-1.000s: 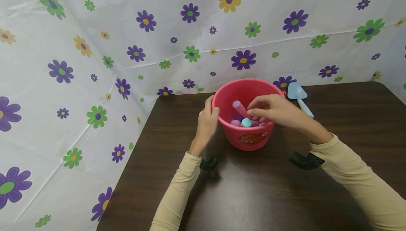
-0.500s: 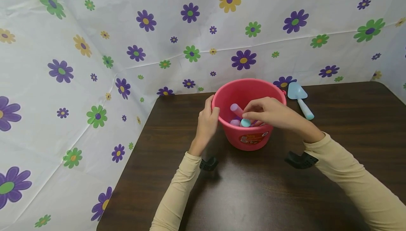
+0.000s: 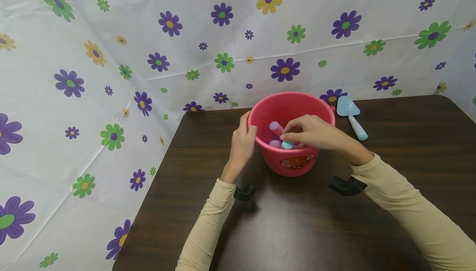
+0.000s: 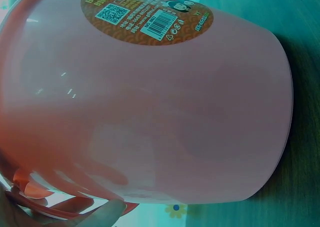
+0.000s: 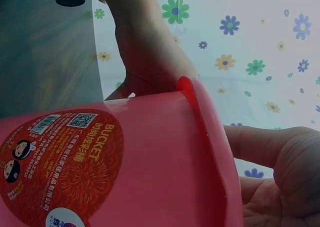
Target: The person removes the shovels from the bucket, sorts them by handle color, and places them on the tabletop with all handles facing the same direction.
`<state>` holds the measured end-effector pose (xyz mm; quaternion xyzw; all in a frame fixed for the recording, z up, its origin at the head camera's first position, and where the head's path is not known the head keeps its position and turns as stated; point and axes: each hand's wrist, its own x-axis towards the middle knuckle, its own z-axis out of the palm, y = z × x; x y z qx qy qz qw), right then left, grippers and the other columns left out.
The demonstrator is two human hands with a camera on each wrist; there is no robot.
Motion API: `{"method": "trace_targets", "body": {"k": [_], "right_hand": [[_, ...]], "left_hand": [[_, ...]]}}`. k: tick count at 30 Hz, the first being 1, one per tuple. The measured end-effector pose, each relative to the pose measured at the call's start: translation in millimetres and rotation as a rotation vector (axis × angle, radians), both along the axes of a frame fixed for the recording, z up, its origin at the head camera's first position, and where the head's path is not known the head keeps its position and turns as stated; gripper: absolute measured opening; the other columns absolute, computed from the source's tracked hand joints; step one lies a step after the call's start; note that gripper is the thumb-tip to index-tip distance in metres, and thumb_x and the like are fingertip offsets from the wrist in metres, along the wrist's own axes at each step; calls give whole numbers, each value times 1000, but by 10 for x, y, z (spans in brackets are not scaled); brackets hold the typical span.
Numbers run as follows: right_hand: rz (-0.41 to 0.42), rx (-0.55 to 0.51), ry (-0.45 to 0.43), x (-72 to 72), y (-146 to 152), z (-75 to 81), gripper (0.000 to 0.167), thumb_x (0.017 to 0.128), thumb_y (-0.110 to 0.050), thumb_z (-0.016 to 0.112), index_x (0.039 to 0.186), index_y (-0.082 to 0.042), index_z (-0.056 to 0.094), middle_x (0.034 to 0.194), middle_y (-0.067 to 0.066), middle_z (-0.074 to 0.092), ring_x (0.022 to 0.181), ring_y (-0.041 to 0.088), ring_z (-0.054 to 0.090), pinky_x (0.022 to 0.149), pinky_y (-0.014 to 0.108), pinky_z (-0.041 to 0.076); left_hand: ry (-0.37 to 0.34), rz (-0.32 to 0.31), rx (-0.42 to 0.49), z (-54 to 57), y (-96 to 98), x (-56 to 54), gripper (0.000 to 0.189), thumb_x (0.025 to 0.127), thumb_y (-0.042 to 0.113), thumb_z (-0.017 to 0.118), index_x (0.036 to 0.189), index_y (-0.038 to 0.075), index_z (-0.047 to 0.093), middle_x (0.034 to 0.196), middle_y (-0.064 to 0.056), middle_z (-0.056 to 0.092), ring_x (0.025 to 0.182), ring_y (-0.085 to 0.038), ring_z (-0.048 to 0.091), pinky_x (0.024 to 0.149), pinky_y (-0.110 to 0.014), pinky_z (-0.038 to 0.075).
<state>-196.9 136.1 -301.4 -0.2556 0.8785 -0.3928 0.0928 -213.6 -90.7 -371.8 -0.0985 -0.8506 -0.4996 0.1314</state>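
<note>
A pink plastic bucket [image 3: 270, 158] stands on the dark wooden table, a red oval label on its front. My left hand [image 3: 241, 145] grips its left rim, thumb outside. Inside lie several handle-like pieces: a pink one with a lilac end [image 3: 276, 127] leans up, and a light teal end [image 3: 286, 145] and a lilac end [image 3: 275, 143] show near the front wall. My right hand [image 3: 316, 132] reaches over the right rim, thumb and index fingertips right at the teal end. The other fingers are hidden in the bucket; I cannot tell whether they pinch anything.
A light blue toy trowel [image 3: 349, 113] lies on the table [image 3: 297, 221] behind and right of the bucket. A white sheet with flowers [image 3: 241, 23] hangs along the table's back and left. Black wrist cameras [image 3: 348, 186] sit under both sleeves.
My right hand has moved left and slightly down inside the bucket, from beside the pink piece to the teal end, partly covering it. The pink piece has shifted slightly left. My left hand stays put.
</note>
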Motion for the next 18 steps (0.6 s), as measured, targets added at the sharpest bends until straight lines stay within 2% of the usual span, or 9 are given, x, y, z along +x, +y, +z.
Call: {"method": "trace_targets", "body": {"k": [4,10,13,18], "right_hand": [[3,4,-12,-9,-10,2,35,93,-23,74,118,1,74,93,4,76,73,18,68,73,35,61],[10,9,-31,-25,-14,5,36,93,-23,74,119,2,74,94,5,76,73,18,68,72,35,60],[14,13,-29,-26,-15,1,38,92,-23,75,120,2,73,94,5,76,73,18,67,73,35,60],[30,14,-5,-26,-17,-12,38,90,-24,77,118,1,75,96,5,77,75,18,68,74,35,60]], "left_hand": [[-3,2,-2,-3,-3,-2,56,99,26,47,153,9,44,130,-12,69,93,-25,68,91,-43,59],[-2,-1,-4,-11,-4,-12,55,100,24,46,153,9,44,120,-13,71,85,-25,65,85,-41,60],[-1,-3,-4,-12,-3,-14,55,100,24,47,153,9,43,121,-13,70,86,-24,66,86,-41,60],[1,-7,0,-12,0,-10,55,100,23,47,153,9,43,110,-14,71,74,-24,61,78,-39,60]]}}
